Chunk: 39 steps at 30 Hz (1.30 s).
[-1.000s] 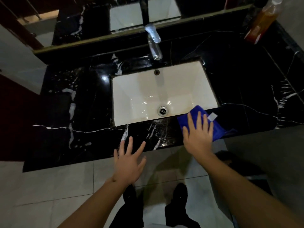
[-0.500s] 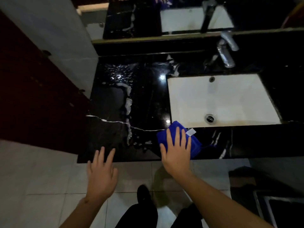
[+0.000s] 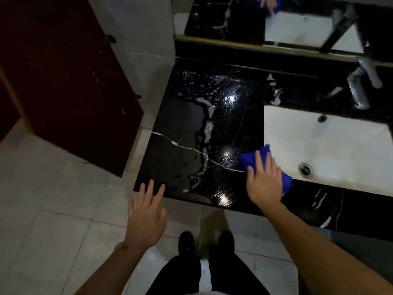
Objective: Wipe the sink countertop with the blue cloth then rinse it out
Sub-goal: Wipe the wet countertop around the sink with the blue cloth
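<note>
Nearest the camera, the person's black shoes (image 3: 187, 243) stand on the pale tiled floor (image 3: 53, 220); just above them the left hand (image 3: 146, 218) hovers at the front edge of the surface (image 3: 178, 158), fingers spread and straight, its grip empty, and whether the fingertips touch the stone cannot be told; to its right the right hand (image 3: 264, 182) lies flat on the blue cloth (image 3: 253, 157), fingers straight and pressing down rather than curled round it, so the cloth is pushed, not clutched.

A second ago the cloth sat on the front strip at the right corner of the sink (image 3: 331, 145); half a second ago it was below the sink's left corner; now it lies at that left front corner, its far edge touching the white rim; the view has swung left with it, bringing in the left stretch of the surface; the sweep along the front strip looks done.

Beyond the cloth, water beads and a white streak glisten across the dark stone toward the back wall; that patch seems the wiping left to do, and rinsing comes after; farther back stand the faucet (image 3: 359, 88) and the mirror (image 3: 276, 22), with a dark red door (image 3: 63, 71) at the left.
</note>
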Each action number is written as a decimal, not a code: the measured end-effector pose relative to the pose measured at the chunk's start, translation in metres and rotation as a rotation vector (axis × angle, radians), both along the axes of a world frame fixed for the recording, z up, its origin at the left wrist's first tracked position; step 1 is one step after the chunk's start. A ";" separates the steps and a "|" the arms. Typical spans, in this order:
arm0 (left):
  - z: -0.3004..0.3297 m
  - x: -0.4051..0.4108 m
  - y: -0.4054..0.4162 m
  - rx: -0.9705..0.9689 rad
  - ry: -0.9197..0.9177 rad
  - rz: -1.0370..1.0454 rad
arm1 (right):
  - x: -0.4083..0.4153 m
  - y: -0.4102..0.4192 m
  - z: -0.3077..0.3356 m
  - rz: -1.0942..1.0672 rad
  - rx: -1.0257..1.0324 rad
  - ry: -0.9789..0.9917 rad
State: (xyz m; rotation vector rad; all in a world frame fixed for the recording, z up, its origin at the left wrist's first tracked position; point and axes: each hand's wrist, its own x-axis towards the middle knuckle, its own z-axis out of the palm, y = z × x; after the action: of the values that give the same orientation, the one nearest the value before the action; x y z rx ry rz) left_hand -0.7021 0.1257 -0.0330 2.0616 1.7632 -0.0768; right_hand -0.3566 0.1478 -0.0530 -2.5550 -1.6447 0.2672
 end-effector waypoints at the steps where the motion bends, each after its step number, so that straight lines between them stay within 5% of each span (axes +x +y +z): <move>1: 0.000 -0.001 -0.001 -0.001 0.001 -0.001 | 0.003 -0.011 0.000 0.007 -0.020 -0.010; 7: -0.001 -0.001 -0.001 -0.008 -0.013 0.048 | -0.063 -0.059 -0.006 0.406 -0.035 -0.001; 12: 0.005 -0.003 0.009 -0.022 -0.026 0.078 | -0.130 -0.014 -0.007 0.713 -0.029 0.030; 23: 0.002 0.006 0.010 -0.087 -0.231 0.207 | -0.149 0.181 -0.003 0.628 -0.082 0.077; 33: 0.004 -0.007 0.000 -0.026 -0.284 0.278 | -0.170 0.029 -0.003 0.840 -0.060 0.073; 39: 0.009 -0.011 0.007 -0.043 -0.290 0.272 | -0.159 0.019 -0.004 0.908 -0.063 0.025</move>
State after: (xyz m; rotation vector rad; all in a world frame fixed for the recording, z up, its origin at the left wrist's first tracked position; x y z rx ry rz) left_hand -0.7127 0.1323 -0.0236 1.6864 1.8174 0.2500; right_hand -0.5156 0.1664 -0.0573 -1.6369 -2.6908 0.3974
